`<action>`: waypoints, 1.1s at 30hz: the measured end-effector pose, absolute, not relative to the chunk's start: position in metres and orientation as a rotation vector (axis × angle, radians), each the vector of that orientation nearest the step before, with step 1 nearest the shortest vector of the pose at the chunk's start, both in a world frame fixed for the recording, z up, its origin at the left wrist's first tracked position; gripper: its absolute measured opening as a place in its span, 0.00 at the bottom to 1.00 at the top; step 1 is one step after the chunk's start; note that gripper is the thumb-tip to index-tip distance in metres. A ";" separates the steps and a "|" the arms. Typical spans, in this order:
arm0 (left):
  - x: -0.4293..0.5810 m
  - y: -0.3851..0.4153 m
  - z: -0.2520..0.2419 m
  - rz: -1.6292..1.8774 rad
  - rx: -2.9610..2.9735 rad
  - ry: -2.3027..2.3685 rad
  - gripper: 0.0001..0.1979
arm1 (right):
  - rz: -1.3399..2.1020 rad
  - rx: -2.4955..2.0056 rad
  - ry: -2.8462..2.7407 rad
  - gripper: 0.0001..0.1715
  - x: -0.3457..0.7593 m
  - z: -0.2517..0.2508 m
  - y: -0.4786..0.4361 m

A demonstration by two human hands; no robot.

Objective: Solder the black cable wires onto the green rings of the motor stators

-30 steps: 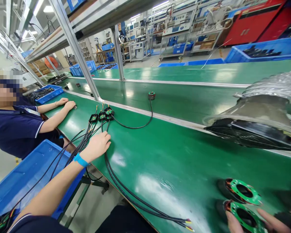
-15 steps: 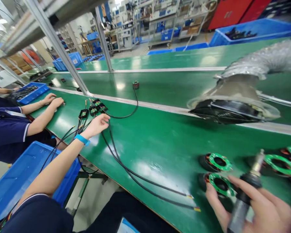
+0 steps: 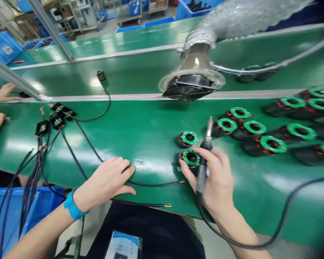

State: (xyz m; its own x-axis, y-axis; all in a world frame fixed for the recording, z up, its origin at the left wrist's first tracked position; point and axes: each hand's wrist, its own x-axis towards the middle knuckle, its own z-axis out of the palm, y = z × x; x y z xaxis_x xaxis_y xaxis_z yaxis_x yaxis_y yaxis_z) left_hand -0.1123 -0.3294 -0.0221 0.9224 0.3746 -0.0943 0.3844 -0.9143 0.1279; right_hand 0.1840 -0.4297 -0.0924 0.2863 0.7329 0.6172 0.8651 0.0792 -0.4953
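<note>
- So, your right hand [image 3: 213, 180] is closed around a soldering iron [image 3: 203, 169], which stands tip up with its black cord [image 3: 283, 212] looping down past your wrist and off to the right.
- Your left hand [image 3: 104, 180] lies open and flat on the green desk [image 3: 151, 118], fingers spread, with a blue wristband [image 3: 73, 208] on that wrist.
- Those left fingertips sit just beside a black cable [image 3: 151, 184], and its bare yellow-and-red wire ends [image 3: 175, 181] lie on the desk near your right hand.
- Two motor coils [image 3: 190, 158] with green rings lie right by your right hand, one close behind the other, and your fingers come up just beside the nearer one.
- More motor coils [image 3: 272, 144] stand in loose rows across the desk to the right.
- Off to the left, small black boxes [image 3: 58, 122] with green boards trail black cables down toward a blue bin [image 3: 10, 212].
- A co-worker's hands [image 3: 1, 93] rest on the far left of the desk.
- A fume hood [image 3: 190, 77] on a silver hose [image 3: 245, 18] hangs over the far edge of the desk.
</note>
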 end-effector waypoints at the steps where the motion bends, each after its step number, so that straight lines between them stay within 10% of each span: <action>1: -0.098 -0.333 -0.026 -0.081 2.970 0.520 0.30 | -0.176 -1.679 -1.467 0.23 0.184 -0.091 -0.429; 8: -0.008 -0.365 -0.051 0.098 2.833 0.427 0.07 | -0.083 -1.683 -1.414 0.21 0.189 -0.081 -0.429; 18: -0.001 -0.355 -0.032 0.789 1.948 0.853 0.06 | 0.205 -1.491 -1.324 0.25 0.181 -0.073 -0.438; 33: 0.004 -0.356 -0.016 0.714 1.468 0.840 0.09 | 0.349 -1.052 -0.915 0.19 0.133 -0.053 -0.421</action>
State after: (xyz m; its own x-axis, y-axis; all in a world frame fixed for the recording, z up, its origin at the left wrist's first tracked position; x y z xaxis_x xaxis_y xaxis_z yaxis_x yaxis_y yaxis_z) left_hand 0.0043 -0.3558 -0.0158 0.5445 0.8374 -0.0489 0.0865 0.0019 0.9962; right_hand 0.1325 -0.4207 -0.0530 0.5977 0.6448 0.4765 0.1631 0.4841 -0.8597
